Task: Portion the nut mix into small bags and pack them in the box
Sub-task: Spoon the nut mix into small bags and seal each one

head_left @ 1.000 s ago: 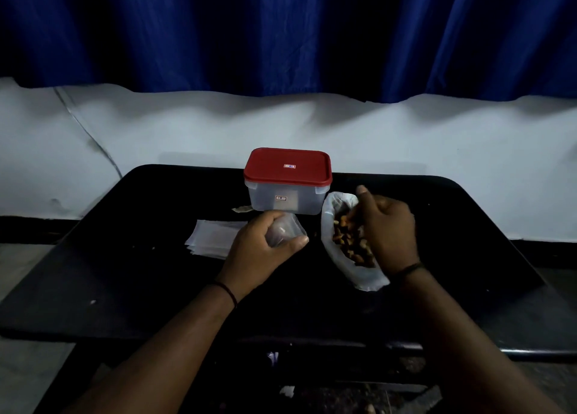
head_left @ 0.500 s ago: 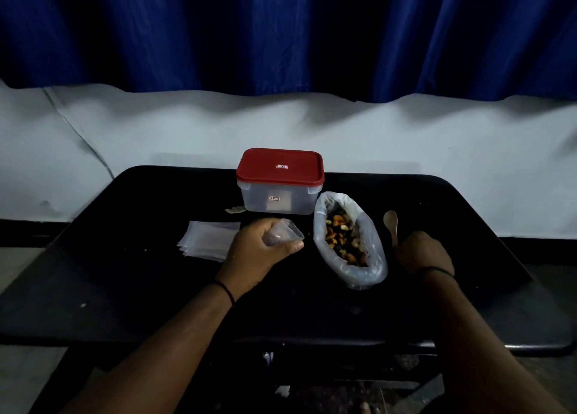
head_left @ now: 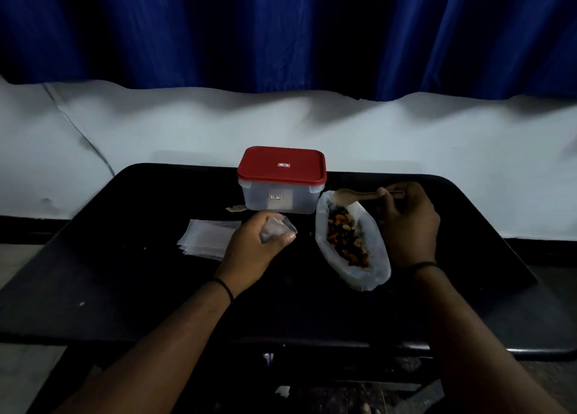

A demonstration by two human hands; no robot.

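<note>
A large white bag of nut mix lies open on the black table. My right hand grips a wooden spoon by its handle, with the bowl hovering over the bag's far end. My left hand holds a small clear bag, pinched between thumb and fingers, just left of the nut mix. A clear plastic box with a red lid stands shut behind both.
A stack of small clear bags lies flat left of my left hand. A paper scrap sits by the box's left corner. A white wall and blue curtain rise behind the table.
My right hand left the nut bag, went to the spoon lying right of it, picked it up and brought it over the bag's far end. The left hand kept holding the small bag.
</note>
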